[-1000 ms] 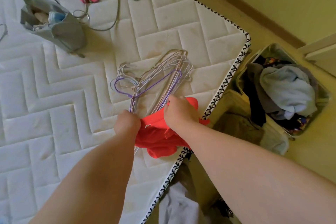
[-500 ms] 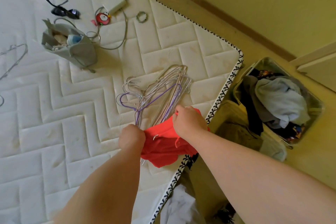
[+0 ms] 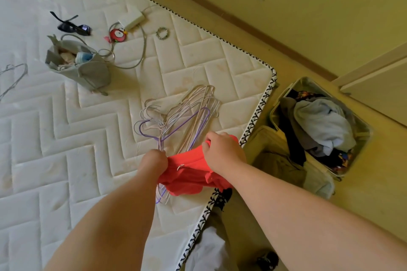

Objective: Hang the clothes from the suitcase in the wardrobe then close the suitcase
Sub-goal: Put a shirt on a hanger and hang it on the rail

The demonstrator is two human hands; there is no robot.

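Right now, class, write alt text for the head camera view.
Both hands, left hand and right hand, grip a red garment over wire hangers on a white mattress. An open suitcase of clothes sits on the floor to the right.

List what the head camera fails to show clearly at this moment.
- Whether a hanger is inside the red garment: the cloth and both hands, left hand and right hand, cover it.
- Lower layers of clothes in the suitcase: hidden under the pale top garment.
- The wire hanger at the left: cut off by the frame edge.
- The wardrobe interior: not visible.
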